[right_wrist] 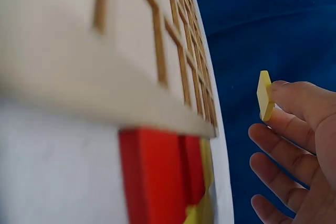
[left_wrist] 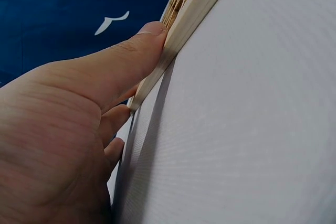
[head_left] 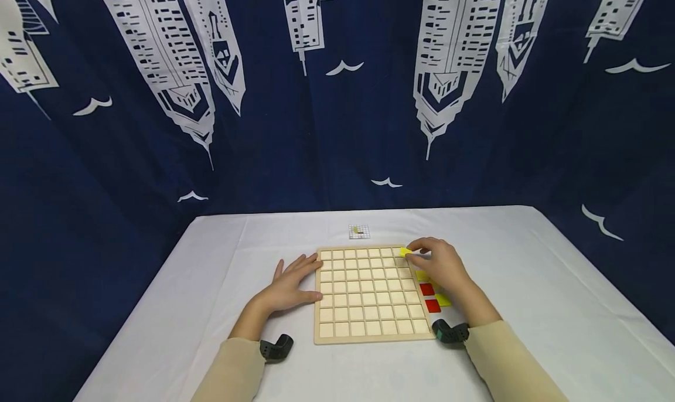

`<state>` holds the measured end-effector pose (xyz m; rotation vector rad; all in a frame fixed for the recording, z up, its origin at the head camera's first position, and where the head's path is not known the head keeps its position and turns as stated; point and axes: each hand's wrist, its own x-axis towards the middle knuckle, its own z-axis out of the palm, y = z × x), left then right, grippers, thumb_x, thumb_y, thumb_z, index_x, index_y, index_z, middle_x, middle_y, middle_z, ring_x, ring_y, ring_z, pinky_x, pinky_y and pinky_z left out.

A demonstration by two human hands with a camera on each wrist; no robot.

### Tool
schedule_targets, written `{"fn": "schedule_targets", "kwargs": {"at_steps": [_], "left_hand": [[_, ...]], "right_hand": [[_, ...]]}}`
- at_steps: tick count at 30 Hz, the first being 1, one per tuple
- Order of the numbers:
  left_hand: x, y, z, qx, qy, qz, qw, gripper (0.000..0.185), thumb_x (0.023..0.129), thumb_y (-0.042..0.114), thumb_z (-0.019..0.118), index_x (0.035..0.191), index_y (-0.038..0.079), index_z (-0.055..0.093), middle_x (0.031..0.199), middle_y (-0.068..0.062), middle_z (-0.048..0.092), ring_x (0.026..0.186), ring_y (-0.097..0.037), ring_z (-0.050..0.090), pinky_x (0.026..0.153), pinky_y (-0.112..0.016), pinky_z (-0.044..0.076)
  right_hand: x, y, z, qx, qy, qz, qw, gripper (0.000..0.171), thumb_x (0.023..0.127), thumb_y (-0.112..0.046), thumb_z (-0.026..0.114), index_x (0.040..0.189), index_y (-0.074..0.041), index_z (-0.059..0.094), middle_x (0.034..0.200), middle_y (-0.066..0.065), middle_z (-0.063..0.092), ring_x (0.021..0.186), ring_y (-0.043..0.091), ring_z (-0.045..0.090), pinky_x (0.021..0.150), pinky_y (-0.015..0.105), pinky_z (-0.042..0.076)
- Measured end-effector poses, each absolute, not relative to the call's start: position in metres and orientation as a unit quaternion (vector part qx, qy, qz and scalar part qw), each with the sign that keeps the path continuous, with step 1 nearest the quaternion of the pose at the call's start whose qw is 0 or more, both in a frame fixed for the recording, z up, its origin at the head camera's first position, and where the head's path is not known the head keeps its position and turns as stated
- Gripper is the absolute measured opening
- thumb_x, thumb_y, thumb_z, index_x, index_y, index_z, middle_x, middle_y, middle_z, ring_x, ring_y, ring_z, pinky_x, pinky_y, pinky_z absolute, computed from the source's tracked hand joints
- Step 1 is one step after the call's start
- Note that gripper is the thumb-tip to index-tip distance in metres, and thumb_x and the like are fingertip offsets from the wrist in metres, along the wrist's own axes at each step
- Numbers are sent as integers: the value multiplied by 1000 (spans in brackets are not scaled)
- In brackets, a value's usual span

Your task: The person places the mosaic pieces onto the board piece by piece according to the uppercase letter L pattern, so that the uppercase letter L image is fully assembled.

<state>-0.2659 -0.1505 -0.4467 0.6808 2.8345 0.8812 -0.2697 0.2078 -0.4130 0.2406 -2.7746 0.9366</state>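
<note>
A wooden grid board (head_left: 369, 292) lies on the white table. My left hand (head_left: 289, 285) rests flat at the board's left edge, the thumb (left_wrist: 126, 61) pressing against the board's side (left_wrist: 195, 11). My right hand (head_left: 440, 262) pinches a yellow square tile (head_left: 405, 252) over the board's far right corner; in the right wrist view the yellow tile (right_wrist: 264, 95) sits between thumb and finger, above the board (right_wrist: 131, 51). Red tiles (head_left: 429, 297) and yellow tiles (head_left: 443, 300) lie just right of the board, partly under my right hand.
A small printed grid card (head_left: 359, 232) lies beyond the board. The table is covered by a white cloth (head_left: 527, 285); a dark blue curtain with white buildings (head_left: 337, 97) hangs behind. Black wrist camera mounts (head_left: 276, 348) sit near both sleeves.
</note>
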Motion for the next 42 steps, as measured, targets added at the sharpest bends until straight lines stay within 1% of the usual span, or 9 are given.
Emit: {"fn": "schedule_targets", "kwargs": {"at_steps": [4,7,9,13,16,21,27,35,42], "left_hand": [[-266,-150,-447,220,931,288,48,78,79,48,73,146,23,42,160,4,25,151,-25,13,116,-62,-13],[-266,-150,-447,220,930,291,47,78,79,48,73,146,23,42,160,3,25,151,-26,13,116,-62,-13],[-266,-150,-447,222,929,292,47,78,79,47,73,146,23,42,160,3,25,151,-27,13,116,-63,-13],[-266,-151,-447,224,929,292,47,78,79,47,73,146,22,42,160,2,26,151,-27,14,116,-63,-12],[-265,-151,-447,224,928,293,45,77,79,46,73,146,22,42,160,2,26,151,-27,14,116,-63,-12],[-266,-151,-447,226,929,291,46,78,80,46,73,146,21,41,160,2,25,151,-27,13,116,-62,-12],[-267,-151,-448,226,928,291,45,78,79,47,73,146,21,42,160,1,26,151,-27,13,116,-63,-12],[-265,-151,-448,220,930,292,44,77,79,45,74,145,22,43,159,3,27,151,-27,15,116,-64,-11],[-266,-149,-448,222,930,289,41,77,79,45,74,145,22,43,159,3,27,150,-27,15,116,-64,-10]], "right_hand": [[-273,197,-407,97,-937,323,92,22,88,-28,69,104,-14,70,102,5,71,90,22,60,77,35,50],[-276,187,-405,100,-938,322,85,20,87,-29,70,102,-16,71,97,3,70,83,18,58,70,29,46],[-279,181,-405,103,-939,318,77,19,87,-29,70,102,-17,71,96,1,70,80,16,56,68,26,44],[-285,169,-405,122,-942,304,67,18,88,-27,69,102,-16,71,93,0,70,75,14,54,64,26,44],[-288,160,-407,131,-943,299,59,18,87,-26,69,102,-16,72,91,-1,69,73,13,54,63,26,44],[-291,149,-409,139,-944,297,47,17,87,-26,70,101,-17,72,89,-4,69,75,11,56,66,26,46],[-295,134,-412,144,-944,294,34,17,85,-27,72,99,-18,72,86,-5,67,74,10,56,67,27,47],[-295,119,-411,154,-940,304,21,15,85,-26,72,98,-18,72,86,-6,68,76,9,60,69,27,48],[-297,112,-414,158,-939,304,17,13,84,-25,73,96,-18,72,81,-7,64,73,8,55,68,26,47]]}}
